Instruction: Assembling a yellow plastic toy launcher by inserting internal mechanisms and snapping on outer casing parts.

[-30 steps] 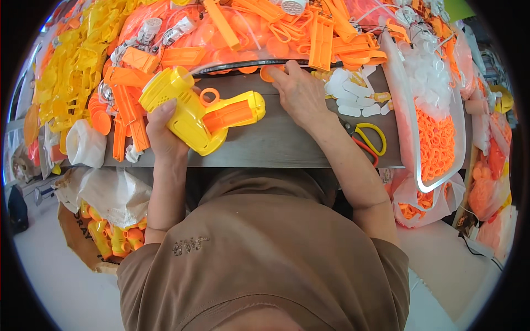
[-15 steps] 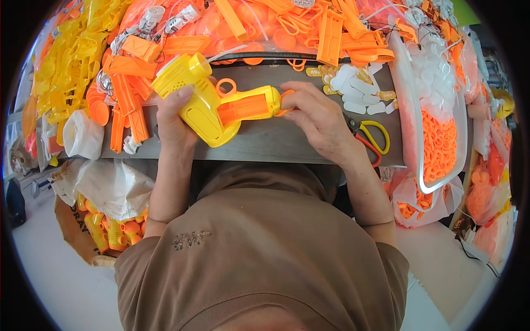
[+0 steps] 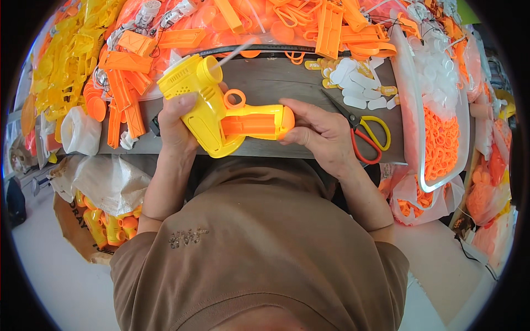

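Observation:
A yellow pistol-shaped plastic toy gun (image 3: 207, 124) is held over the front of the grey table (image 3: 270, 83). My left hand (image 3: 179, 124) closes round its body, the thumb lying on the near face. An orange trigger ring (image 3: 234, 92) juts from the far side, and an orange panel (image 3: 248, 124) fills the grip. On the end of that grip sits a rounded orange cap (image 3: 286, 122). My right hand (image 3: 326, 132) pinches the cap end between thumb and fingers. Black-bladed scissors (image 3: 353, 118) with red and yellow handles lie beside my right wrist.
Orange plastic parts (image 3: 130, 60) pile up at far left and along the back, next to yellow shells (image 3: 69, 60). White and gold stickers (image 3: 359, 83) lie at right, by a clear bin (image 3: 424, 160) of orange rings. A sack (image 3: 110, 182) of toy guns stands low left.
The orange cap, earlier in my right fingertips at the grip's end, now covers that end. The toy gun has shifted slightly right and nearer. My right hand has turned, its thumb now against the cap end.

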`<state>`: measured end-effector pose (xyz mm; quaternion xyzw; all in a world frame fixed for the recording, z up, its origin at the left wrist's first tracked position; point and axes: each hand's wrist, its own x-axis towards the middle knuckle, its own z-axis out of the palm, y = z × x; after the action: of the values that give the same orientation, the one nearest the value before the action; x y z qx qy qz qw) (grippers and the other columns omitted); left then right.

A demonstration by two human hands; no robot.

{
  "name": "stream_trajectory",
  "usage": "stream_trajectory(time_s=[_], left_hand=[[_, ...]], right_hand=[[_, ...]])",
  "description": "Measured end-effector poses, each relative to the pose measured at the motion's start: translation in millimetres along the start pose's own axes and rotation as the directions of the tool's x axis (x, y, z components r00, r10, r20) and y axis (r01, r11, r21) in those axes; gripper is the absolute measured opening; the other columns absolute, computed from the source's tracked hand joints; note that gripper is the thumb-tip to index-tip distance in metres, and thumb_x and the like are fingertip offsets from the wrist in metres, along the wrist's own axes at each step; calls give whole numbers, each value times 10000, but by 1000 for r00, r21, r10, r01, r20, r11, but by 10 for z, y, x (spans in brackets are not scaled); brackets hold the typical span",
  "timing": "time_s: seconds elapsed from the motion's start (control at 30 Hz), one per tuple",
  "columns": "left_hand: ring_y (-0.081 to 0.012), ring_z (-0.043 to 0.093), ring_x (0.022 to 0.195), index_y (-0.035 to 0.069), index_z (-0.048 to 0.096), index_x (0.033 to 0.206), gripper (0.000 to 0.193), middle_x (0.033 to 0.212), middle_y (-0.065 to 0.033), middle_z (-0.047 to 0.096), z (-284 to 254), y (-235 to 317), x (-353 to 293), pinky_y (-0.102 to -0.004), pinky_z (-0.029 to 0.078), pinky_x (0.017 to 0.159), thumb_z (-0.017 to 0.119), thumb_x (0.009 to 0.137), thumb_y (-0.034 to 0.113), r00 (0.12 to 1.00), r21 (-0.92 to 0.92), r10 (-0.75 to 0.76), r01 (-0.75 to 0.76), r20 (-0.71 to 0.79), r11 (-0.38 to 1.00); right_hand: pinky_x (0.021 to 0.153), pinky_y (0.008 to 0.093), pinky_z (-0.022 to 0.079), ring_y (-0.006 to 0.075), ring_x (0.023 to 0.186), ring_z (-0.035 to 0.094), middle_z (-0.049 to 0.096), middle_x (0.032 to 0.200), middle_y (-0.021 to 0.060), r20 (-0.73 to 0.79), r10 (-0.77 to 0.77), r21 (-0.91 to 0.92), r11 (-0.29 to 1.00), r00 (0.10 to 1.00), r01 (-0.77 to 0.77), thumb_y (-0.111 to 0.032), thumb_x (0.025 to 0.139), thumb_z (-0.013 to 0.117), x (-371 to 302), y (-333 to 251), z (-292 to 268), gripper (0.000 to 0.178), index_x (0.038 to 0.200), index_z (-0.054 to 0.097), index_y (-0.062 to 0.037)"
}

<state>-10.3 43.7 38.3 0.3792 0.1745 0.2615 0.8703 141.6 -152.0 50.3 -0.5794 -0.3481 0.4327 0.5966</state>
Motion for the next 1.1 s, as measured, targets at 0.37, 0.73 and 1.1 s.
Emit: stream_trajectory(time_s=[0.37,0.73,1.1], left_hand=[[-288,625,755,-11,486,1132,681,920,-172,571,51,-135,-195,-364,548,645,644,610,395,992,37,-116,114,57,993],[-272,627,912,-50,467,1219,586,1037,-189,605,-74,55,-57,-373,527,806,610,687,148,986,121,-3,24,-168,992],[-243,635,877,-65,504,1171,528,995,-184,623,-109,210,-126,-350,533,777,607,708,166,986,124,64,-45,-152,991]], right_hand=[[735,262,497,150,814,636,655,924,103,111,-188,-276,937,976,212,19,744,688,-248,-111,12,436,1159,562,51],[736,282,492,157,797,604,625,923,88,-66,-117,-540,839,991,63,-85,829,632,300,165,-189,355,1169,563,-10],[596,376,504,288,752,612,548,874,98,56,-421,-926,318,905,205,-147,805,649,907,346,117,253,1022,560,-51]])
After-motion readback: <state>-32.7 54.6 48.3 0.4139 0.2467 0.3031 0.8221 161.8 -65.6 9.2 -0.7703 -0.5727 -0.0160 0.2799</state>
